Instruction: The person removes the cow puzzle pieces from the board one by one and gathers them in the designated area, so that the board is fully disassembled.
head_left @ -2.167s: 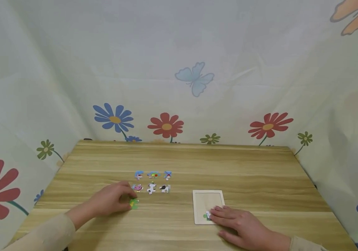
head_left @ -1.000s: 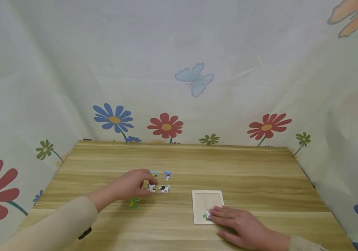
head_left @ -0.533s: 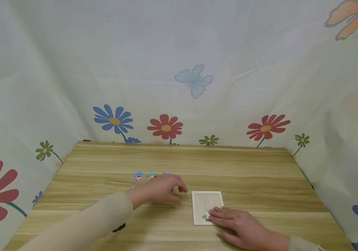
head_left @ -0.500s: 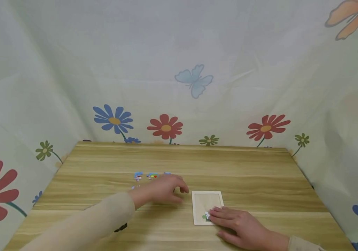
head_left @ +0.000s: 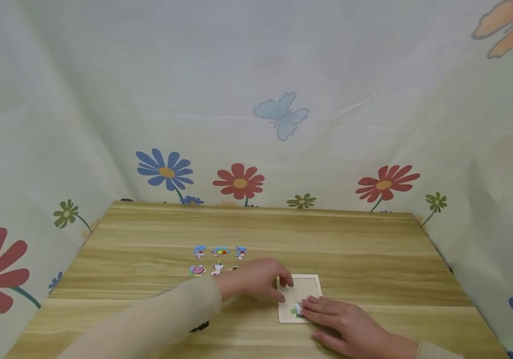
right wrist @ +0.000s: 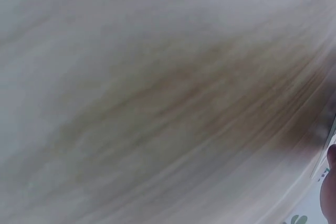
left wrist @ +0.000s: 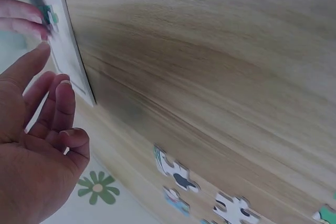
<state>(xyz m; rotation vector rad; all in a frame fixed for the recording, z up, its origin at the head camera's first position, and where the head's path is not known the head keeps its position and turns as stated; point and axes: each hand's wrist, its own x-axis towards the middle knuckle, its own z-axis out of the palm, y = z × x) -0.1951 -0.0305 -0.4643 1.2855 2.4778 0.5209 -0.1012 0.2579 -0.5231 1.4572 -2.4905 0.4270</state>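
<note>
In the head view, my left hand (head_left: 261, 280) hovers at the left edge of a shallow wooden puzzle tray (head_left: 285, 318). Its fingers are bent loosely, and nothing shows between them in the left wrist view. My right hand (head_left: 351, 321) lies flat over the tray's lower right corner, fingers outstretched. Its fingertips touch a green and white puzzle piece (head_left: 297, 311) inside the tray and partly hide it. Left of the tray lie loose puzzle pieces in two rows, among them a pink one (head_left: 197, 270) and a white one (head_left: 217, 269). A black-spotted white piece (left wrist: 181, 174) is partly covered by my left arm in the head view.
The pieces lie on a wood-grain table (head_left: 328, 239). A green piece (left wrist: 326, 214) shows at the left wrist view's edge. A flower-printed cloth (head_left: 283, 60) hangs behind and beside the table. Mostly blurred table surface fills the right wrist view.
My left hand has gone from beside the green piece, over the loose pieces, rightward to the tray's edge. My right hand has stayed on the tray.
</note>
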